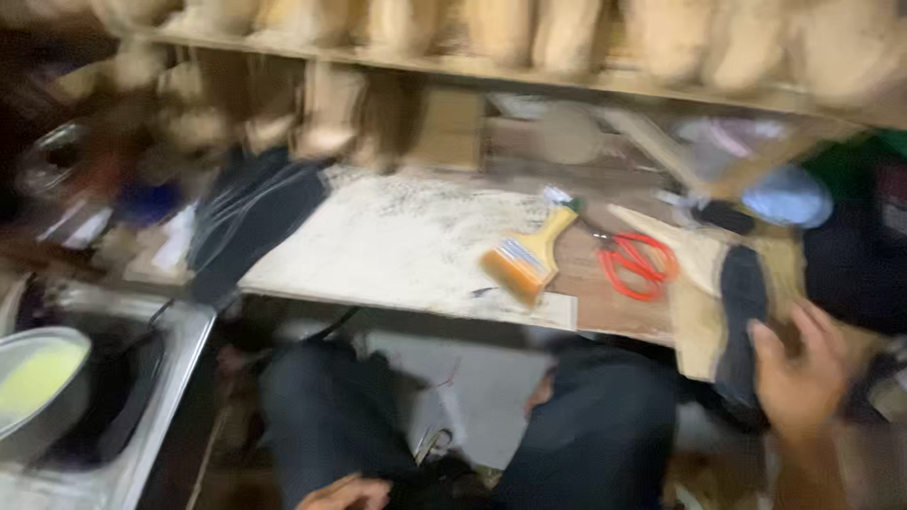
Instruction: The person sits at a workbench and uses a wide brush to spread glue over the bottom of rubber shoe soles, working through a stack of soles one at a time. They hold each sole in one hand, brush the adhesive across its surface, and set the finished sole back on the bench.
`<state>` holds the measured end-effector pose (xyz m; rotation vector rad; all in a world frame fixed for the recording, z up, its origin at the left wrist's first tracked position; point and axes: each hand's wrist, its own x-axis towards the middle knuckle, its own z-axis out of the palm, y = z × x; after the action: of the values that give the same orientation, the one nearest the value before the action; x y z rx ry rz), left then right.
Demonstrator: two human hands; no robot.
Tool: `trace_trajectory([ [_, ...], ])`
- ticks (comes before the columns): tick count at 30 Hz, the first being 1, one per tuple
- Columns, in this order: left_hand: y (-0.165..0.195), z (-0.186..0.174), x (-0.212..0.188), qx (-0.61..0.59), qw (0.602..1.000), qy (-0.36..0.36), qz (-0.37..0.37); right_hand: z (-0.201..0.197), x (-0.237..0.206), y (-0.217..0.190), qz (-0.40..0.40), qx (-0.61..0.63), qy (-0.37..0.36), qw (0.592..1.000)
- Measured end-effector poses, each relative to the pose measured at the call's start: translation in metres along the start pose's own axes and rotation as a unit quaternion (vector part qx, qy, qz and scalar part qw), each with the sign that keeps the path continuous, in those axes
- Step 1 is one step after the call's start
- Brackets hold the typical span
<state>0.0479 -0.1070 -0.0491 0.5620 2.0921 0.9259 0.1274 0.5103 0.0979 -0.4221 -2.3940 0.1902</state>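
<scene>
Dark shoe soles [744,321], stacked with tan sheet material at the lower right of the frame, lay under the person's right hand [801,373], whose fingers were spread and resting against the dark piece rather than pinching it. The left hand [348,493] sat low at the bottom edge, near the person's dark trousers [321,416]; only part of it showed, and whether it was spread or curled could not be told. Nothing on the soles looked coated or joined in this blurred view, so the work appeared to be at an early, gathering stage. Just left of the soles, red-handled scissors [639,265] lay on the brown bench, and a wide yellow-handled brush [527,257] rested untouched on the stained white board [397,246] at centre frame. More dark soles [250,227] were piled at the board's left edge. A metal bowl of pale yellow liquid [36,382] stood at the lower left over a steel tray [151,416]. Rows of pale shoe lasts [567,33] lined the shelf along the top.
</scene>
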Motion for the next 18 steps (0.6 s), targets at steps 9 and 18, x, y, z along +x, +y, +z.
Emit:
trace_trajectory([
  [9, -0.03, 0.051, -0.089, 0.051, 0.968, 0.082, -0.231, 0.138, 0.027, -0.001, 0.125, 0.188, -0.215, 0.95],
  [18, -0.037, 0.061, -0.138, 0.023, 0.947, 0.137, -0.29, 0.197, 0.053, -0.021, 0.151, 0.198, -0.327, 0.911],
])
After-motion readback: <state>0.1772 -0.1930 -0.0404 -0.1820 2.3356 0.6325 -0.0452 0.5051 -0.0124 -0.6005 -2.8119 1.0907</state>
